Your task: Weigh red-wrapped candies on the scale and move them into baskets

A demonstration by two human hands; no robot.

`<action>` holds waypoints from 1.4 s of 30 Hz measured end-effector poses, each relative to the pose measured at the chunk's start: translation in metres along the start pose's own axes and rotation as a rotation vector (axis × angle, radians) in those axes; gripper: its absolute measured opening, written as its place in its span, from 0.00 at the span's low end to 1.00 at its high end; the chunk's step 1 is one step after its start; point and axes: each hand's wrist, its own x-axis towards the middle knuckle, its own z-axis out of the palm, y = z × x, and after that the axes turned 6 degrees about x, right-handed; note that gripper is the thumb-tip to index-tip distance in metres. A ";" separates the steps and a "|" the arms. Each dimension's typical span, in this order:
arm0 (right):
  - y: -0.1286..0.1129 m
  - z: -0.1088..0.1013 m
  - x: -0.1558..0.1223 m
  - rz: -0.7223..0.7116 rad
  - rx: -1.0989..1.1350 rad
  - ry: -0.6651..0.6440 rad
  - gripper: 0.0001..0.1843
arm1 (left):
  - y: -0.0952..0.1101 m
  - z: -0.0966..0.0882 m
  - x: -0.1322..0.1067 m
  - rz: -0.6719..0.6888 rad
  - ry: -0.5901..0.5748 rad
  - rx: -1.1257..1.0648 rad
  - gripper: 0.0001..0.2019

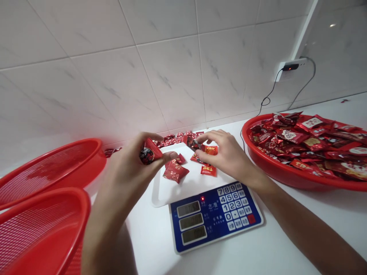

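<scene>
My left hand (134, 160) is closed round a red and black candy packet (149, 152), held above the left side of the scale's white tray (163, 193). Over the tray's right side, my right hand (218, 152) pinches a dark red candy packet (192, 143) between thumb and fingers. Red packets (175, 172) lie on the tray between the hands. Orange-red packets (208, 170) rest beneath my right hand, partly covered by it. The blue panel of the digital scale (213, 217) faces me, its small red light lit.
At the right a red plastic basket (272, 168) is heaped with red packets. Two red baskets (86, 152) (83, 214) stand at the left. More small red packets (170, 139) lie behind the tray by the tiled wall. A black cable (265, 101) runs down from the wall socket.
</scene>
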 end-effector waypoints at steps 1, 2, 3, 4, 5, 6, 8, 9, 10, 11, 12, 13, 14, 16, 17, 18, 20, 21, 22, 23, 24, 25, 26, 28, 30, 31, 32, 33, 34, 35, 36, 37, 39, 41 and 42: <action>-0.001 -0.005 0.000 -0.009 0.014 0.032 0.07 | 0.000 0.000 0.001 -0.005 -0.026 0.010 0.25; -0.002 -0.012 0.001 -0.016 0.026 0.073 0.07 | 0.000 0.001 0.001 -0.004 -0.052 0.015 0.27; -0.003 -0.022 0.001 -0.016 0.035 0.117 0.07 | 0.000 0.001 0.002 0.003 -0.078 0.014 0.29; -0.003 -0.033 0.001 -0.006 0.035 0.157 0.08 | 0.001 0.001 0.002 0.011 -0.094 0.008 0.29; -0.003 -0.046 0.001 0.011 0.022 0.190 0.08 | 0.001 0.001 0.003 0.020 -0.097 0.005 0.28; 0.000 -0.060 0.001 0.033 -0.010 0.213 0.09 | 0.002 0.001 0.003 0.026 -0.089 0.007 0.28; 0.011 -0.093 0.001 0.097 -0.139 0.226 0.09 | 0.001 0.003 0.003 0.044 -0.053 0.018 0.26; 0.020 -0.110 0.000 0.137 -0.230 0.231 0.10 | 0.001 0.004 0.004 0.058 -0.034 0.032 0.25; 0.029 -0.128 -0.002 0.182 -0.333 0.226 0.10 | 0.000 0.005 0.003 0.077 -0.012 0.049 0.24; 0.039 -0.145 -0.005 0.223 -0.424 0.224 0.11 | -0.001 0.006 0.003 0.095 0.000 0.061 0.24; 0.048 -0.161 -0.010 0.251 -0.499 0.205 0.14 | -0.001 0.007 0.002 0.107 -0.001 0.067 0.23; 0.057 -0.175 -0.017 0.267 -0.543 0.173 0.15 | -0.001 0.008 0.002 0.114 0.000 0.068 0.22; 0.064 -0.186 -0.026 0.284 -0.557 0.133 0.16 | -0.001 0.008 0.001 0.116 0.000 0.068 0.21; 0.076 -0.199 -0.047 0.363 -0.544 0.011 0.14 | -0.002 0.009 0.000 0.119 0.002 0.071 0.21; 0.080 -0.201 -0.058 0.416 -0.532 -0.064 0.14 | -0.002 0.008 0.000 0.127 0.011 0.071 0.21; 0.084 -0.201 -0.068 0.472 -0.520 -0.140 0.13 | -0.002 0.008 -0.001 0.137 0.025 0.069 0.21; 0.090 -0.195 -0.083 0.548 -0.481 -0.269 0.14 | -0.002 0.005 -0.001 0.151 0.041 0.060 0.22; 0.093 -0.191 -0.087 0.561 -0.460 -0.303 0.15 | -0.002 0.004 -0.001 0.150 0.041 0.055 0.22; 0.095 -0.187 -0.088 0.567 -0.443 -0.323 0.15 | -0.001 0.002 -0.001 0.143 0.036 0.053 0.23; 0.096 -0.185 -0.087 0.573 -0.433 -0.336 0.15 | 0.000 0.000 -0.001 0.130 0.027 0.052 0.23; 0.096 -0.183 -0.083 0.577 -0.437 -0.340 0.13 | 0.002 -0.002 -0.002 0.111 0.013 0.050 0.24; 0.093 -0.181 -0.078 0.574 -0.452 -0.318 0.11 | 0.003 -0.004 -0.002 0.094 0.005 0.044 0.24; 0.088 -0.179 -0.072 0.564 -0.471 -0.268 0.09 | 0.005 -0.007 -0.003 0.075 0.000 0.029 0.24; 0.072 -0.170 -0.058 0.485 -0.479 -0.110 0.09 | 0.008 -0.010 -0.004 0.047 0.009 -0.008 0.24; 0.048 -0.149 -0.045 0.338 -0.407 0.036 0.10 | 0.010 -0.013 -0.006 0.041 0.032 -0.036 0.22; 0.036 -0.133 -0.038 0.262 -0.327 0.053 0.08 | 0.011 -0.014 -0.007 0.046 0.044 -0.045 0.21; 0.025 -0.114 -0.032 0.208 -0.227 0.037 0.08 | 0.011 -0.015 -0.007 0.055 0.051 -0.051 0.21; 0.016 -0.092 -0.025 0.178 -0.123 0.000 0.07 | 0.011 -0.015 -0.008 0.067 0.058 -0.060 0.20; 0.010 -0.070 -0.019 0.154 -0.024 -0.084 0.07 | 0.010 -0.016 -0.009 0.075 0.063 -0.073 0.19; 0.007 -0.048 -0.014 0.137 0.048 -0.145 0.06 | 0.010 -0.017 -0.010 0.077 0.066 -0.083 0.19; 0.006 -0.029 -0.008 0.140 0.077 -0.191 0.07 | 0.008 -0.018 -0.010 0.079 0.073 -0.093 0.18; 0.008 -0.013 -0.004 0.138 0.079 -0.228 0.08 | 0.007 -0.019 -0.011 0.084 0.081 -0.102 0.18; 0.015 0.003 0.000 0.136 0.029 -0.227 0.11 | 0.004 -0.021 -0.012 0.094 0.092 -0.116 0.18; 0.023 -0.004 -0.002 0.113 -0.043 -0.148 0.15 | 0.002 -0.023 -0.014 0.111 0.101 -0.130 0.18; 0.026 -0.015 -0.004 0.101 -0.080 -0.099 0.15 | 0.002 -0.023 -0.015 0.115 0.109 -0.135 0.18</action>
